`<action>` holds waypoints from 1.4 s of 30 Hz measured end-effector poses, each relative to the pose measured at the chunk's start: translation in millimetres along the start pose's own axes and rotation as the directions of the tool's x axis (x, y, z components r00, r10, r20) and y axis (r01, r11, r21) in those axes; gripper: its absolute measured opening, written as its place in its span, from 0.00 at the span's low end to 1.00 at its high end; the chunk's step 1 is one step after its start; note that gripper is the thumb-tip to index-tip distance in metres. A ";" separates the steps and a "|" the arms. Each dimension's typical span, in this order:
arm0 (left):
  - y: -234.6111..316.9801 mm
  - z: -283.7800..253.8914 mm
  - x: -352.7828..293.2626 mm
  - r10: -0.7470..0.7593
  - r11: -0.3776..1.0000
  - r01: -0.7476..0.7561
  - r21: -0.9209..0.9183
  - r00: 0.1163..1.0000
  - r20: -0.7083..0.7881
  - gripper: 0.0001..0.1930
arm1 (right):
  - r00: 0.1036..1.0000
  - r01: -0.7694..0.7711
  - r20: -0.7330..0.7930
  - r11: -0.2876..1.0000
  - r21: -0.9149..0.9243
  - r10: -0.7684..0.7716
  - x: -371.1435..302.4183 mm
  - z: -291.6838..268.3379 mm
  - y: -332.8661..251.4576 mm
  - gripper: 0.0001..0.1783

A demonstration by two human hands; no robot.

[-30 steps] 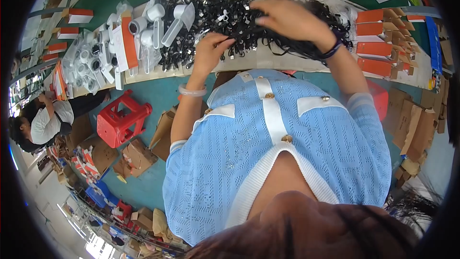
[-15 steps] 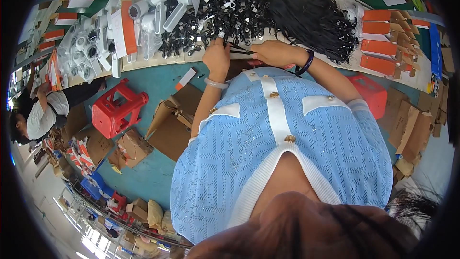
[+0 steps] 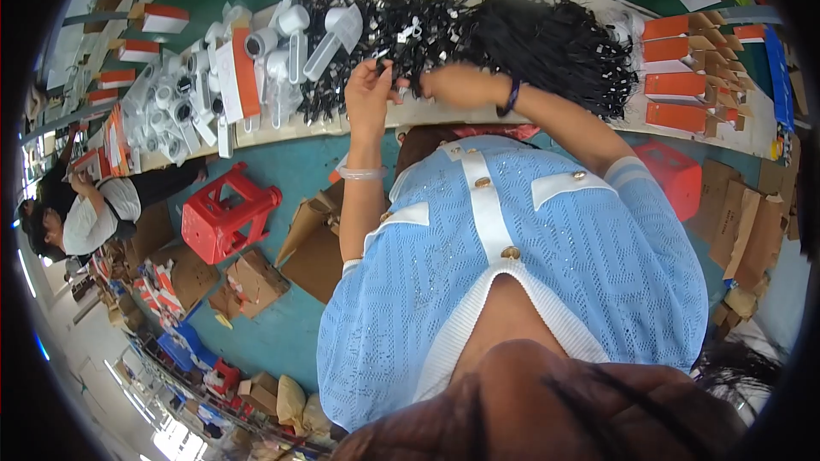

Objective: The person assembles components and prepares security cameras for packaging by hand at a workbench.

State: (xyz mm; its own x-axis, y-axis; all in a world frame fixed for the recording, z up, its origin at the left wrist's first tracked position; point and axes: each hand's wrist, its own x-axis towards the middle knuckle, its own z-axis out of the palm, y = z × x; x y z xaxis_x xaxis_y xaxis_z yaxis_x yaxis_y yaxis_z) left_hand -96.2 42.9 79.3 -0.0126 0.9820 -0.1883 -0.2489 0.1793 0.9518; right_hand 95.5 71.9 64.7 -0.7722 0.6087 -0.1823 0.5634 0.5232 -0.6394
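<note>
My left hand (image 3: 369, 98) is raised over the table's near edge, thumb and fingers pinched on a short black cable (image 3: 384, 61) with a pale tip. Just to its right is my right hand (image 3: 461, 86), smeared by motion. Its fingers curl at a dark, looped part of a black cable between the hands; whether both hands hold the same piece I cannot tell. Beyond them spreads a heap of short black cables with small white tags (image 3: 401, 21). To the right of that lies a thick pile of long black straps (image 3: 547, 47).
White handheld devices (image 3: 295, 30), some in clear bags, crowd the table's left side. Orange-and-white boxes (image 3: 675, 85) stand at the right. Red stools (image 3: 226, 213) and cardboard (image 3: 248, 282) are on the green floor. Another person (image 3: 102, 209) is at the far left.
The black strands stretched between my hands are no longer drawn out. My right hand has moved left, and my left hand has risen a little with its fingers turned up.
</note>
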 end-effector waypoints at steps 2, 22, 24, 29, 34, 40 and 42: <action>-3.4 -5.7 4.7 0.314 0.513 -0.272 0.814 0.942 0.117 0.07 | 0.993 0.114 -0.012 0.986 0.120 -0.114 -16.1 -14.0 -31.2 0.10; 31.8 79.7 39.7 -0.155 0.766 -0.283 0.578 0.791 0.592 0.09 | 0.916 0.099 -0.370 0.809 0.580 0.154 -76.9 -96.2 8.5 0.10; 17.8 94.5 44.0 -0.038 0.999 0.025 0.032 0.817 0.575 0.08 | 0.799 0.015 -0.435 0.709 0.705 0.415 -70.8 -96.1 22.6 0.11; 16.1 133.7 69.2 0.264 0.857 -0.307 0.413 0.951 0.158 0.07 | 0.930 0.338 -0.261 -0.328 0.882 0.257 -56.1 -81.5 28.7 0.08; 22.8 159.2 79.9 0.606 -0.023 -0.781 0.624 0.486 0.630 0.15 | 0.825 0.477 -0.328 -0.255 0.841 0.460 -41.9 -68.7 73.9 0.14; 10.3 150.0 78.7 0.417 0.414 -0.669 0.618 0.742 0.525 0.20 | 0.246 -0.226 -0.967 0.974 0.012 0.069 -64.0 -173.6 146.6 0.12; -1.0 135.3 76.1 0.363 0.484 -0.604 0.633 0.797 0.483 0.16 | 0.229 -0.427 -0.974 0.898 -0.106 -0.006 -75.0 -217.2 164.6 0.08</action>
State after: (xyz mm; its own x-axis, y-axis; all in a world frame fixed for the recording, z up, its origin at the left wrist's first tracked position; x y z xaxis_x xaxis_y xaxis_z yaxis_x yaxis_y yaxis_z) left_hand 34.1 125.4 96.8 0.3670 0.8763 0.3121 0.5003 -0.4688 0.7280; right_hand 310.1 241.9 135.4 0.1060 0.7165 0.6895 0.8670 0.2730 -0.4170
